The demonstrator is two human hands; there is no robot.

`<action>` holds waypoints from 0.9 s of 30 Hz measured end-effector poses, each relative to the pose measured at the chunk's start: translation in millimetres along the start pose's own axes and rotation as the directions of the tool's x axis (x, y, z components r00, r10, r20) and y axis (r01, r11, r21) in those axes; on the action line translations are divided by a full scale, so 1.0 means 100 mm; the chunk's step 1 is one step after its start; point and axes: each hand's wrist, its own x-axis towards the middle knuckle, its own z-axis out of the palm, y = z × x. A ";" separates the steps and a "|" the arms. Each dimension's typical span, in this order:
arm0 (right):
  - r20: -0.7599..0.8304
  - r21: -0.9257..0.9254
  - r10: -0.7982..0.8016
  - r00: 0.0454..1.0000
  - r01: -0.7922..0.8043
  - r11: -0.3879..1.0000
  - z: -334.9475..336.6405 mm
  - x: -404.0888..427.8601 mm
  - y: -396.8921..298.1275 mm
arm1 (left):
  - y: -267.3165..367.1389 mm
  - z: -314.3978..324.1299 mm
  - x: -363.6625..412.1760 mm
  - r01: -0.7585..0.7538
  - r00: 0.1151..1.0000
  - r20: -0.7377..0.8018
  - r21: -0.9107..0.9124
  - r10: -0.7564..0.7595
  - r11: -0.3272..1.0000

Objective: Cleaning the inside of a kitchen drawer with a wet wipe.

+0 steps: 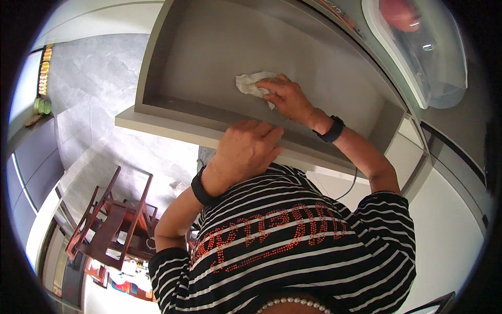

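Note:
An open grey drawer (219, 47) is pulled out in front of me, with its inside floor in view. Pressed on that floor under my right hand (288, 96) is a crumpled white cloth or tissue (251, 83), held by the fingers. My left hand (249, 147) is at the drawer's front panel (168, 125), its fingers bent over the top edge. How firmly it grips there is hidden by the back of the hand. Each wrist wears a dark band.
On the countertop (451, 125) at the upper right sits a clear plastic container (443, 62) with a red item at its far end. Dark wooden chairs (106, 223) stand on the grey floor (94, 78) at the lower left. A thin cable (350, 188) hangs below the drawer.

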 end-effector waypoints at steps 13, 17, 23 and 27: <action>0.324 -0.224 -0.343 0.882 0.423 0.878 0.01 0.14 0.05 | 0.01 0.01 0.00 0.028 0.999 0.026 0.046 -0.030 0.999; 0.317 -0.217 -0.406 0.857 0.483 0.848 0.05 0.12 0.08 | 0.02 0.01 0.01 0.036 0.999 0.013 0.042 -0.037 0.998; 0.195 -0.295 -0.500 0.844 0.537 0.790 0.15 0.01 0.17 | 0.04 0.01 0.02 0.057 0.998 0.012 0.075 -0.058 0.996; 0.110 -0.307 -0.517 0.849 0.524 0.795 0.18 0.06 0.16 | 0.06 0.01 0.02 0.077 0.996 0.036 0.079 -0.080 0.994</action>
